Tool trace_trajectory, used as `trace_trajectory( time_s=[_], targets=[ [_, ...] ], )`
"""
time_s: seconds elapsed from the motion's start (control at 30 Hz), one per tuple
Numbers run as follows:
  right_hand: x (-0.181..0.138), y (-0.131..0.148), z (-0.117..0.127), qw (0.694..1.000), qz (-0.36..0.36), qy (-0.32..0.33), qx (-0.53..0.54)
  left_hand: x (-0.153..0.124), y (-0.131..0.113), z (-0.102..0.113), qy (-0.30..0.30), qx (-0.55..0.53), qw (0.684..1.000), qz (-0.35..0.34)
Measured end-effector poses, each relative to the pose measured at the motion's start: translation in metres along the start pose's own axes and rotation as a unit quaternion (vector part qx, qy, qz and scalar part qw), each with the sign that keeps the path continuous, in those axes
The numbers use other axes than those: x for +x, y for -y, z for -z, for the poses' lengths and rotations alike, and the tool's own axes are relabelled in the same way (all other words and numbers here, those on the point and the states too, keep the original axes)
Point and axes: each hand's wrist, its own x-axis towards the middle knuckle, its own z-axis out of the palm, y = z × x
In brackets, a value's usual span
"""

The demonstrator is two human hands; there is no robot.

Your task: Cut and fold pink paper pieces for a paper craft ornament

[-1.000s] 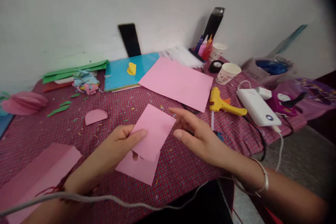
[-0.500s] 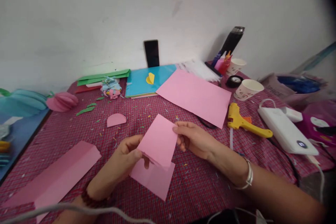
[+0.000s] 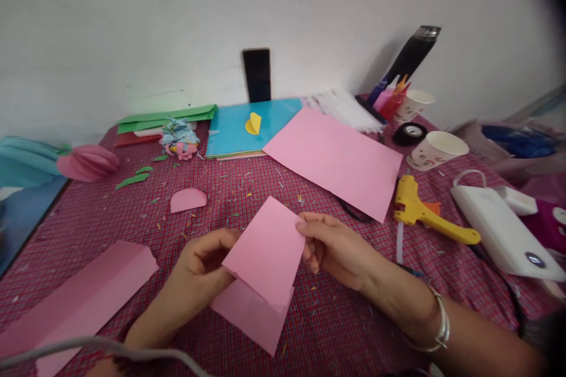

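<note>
My left hand (image 3: 201, 274) and my right hand (image 3: 338, 247) hold a pink paper piece (image 3: 269, 247) between them, above the table. The left thumb and fingers pinch its left edge; the right thumb presses on its upper right edge, with the other fingers behind. Another pink paper piece (image 3: 254, 315) lies beneath it, partly covered. On the left, a long folded pink paper strip (image 3: 84, 300) rests near my left forearm. A small pink half-round paper piece (image 3: 188, 200) lies beyond my left hand. Farther back is a large pink sheet (image 3: 338, 159).
A yellow glue gun (image 3: 431, 212) and a white power bank (image 3: 504, 230) are on the right, near paper cups (image 3: 435, 150) and black tape (image 3: 410, 133). A phone (image 3: 257, 75) leans on the wall behind blue sheets (image 3: 234, 135). A cable (image 3: 115, 349) crosses the lower left.
The view has shifted slightly, so the things at the right sit farther right. Both hands still grip the pink paper piece, which is slightly lower in the picture and covers more of the lower piece.
</note>
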Motion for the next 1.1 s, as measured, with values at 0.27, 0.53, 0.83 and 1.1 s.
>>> trace_trajectory(
  time_s=[0.27, 0.53, 0.83, 1.1],
  targets=[
    [0.001, 0.001, 0.001, 0.999, 0.016, -0.025, -0.031, -0.002, -0.008, -0.009, 0.027, -0.132, 0.991, 0.004],
    [0.001, -0.001, -0.002, 0.996, 0.024, -0.039, -0.074, -0.002, -0.002, -0.008, -0.01, -0.052, 0.999, 0.006],
    [-0.003, -0.008, -0.005, 0.984, 0.064, -0.025, -0.163, 0.0, -0.004, -0.008, -0.223, 0.225, 0.948, -0.04],
    [-0.004, -0.009, -0.003, 0.98, 0.097, -0.021, -0.174, -0.003, -0.005, -0.01, -0.217, 0.09, 0.967, 0.096]
  ],
)
